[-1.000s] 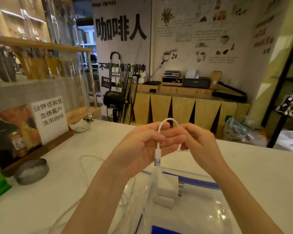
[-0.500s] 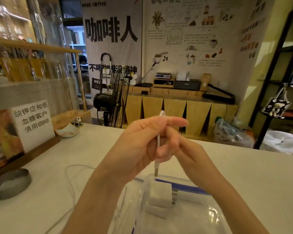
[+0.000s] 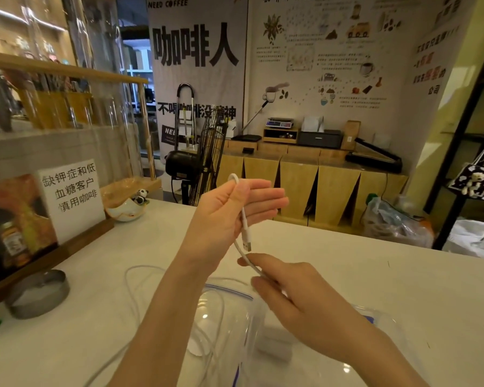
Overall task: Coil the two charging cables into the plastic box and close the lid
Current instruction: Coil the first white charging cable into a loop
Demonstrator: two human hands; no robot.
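My left hand is raised above the counter, fingers out flat, with a white charging cable looped over its thumb; the USB plug hangs down by the palm. My right hand is lower and pinches the same cable just below the plug. More white cable trails loosely over the counter to the left. Under my arms sits the clear plastic box with a blue-edged clear lid beside it. White charger blocks lie inside the box.
A round metal tin sits at the left on the white counter. Behind it stand a wooden-based paper sign and a small bowl with a panda figure. A black fan stands beyond the far edge.
My left hand opened its fingers flat and stayed raised. My right hand dropped away from it, drawing the cable downward. The view shifted slightly to the right.
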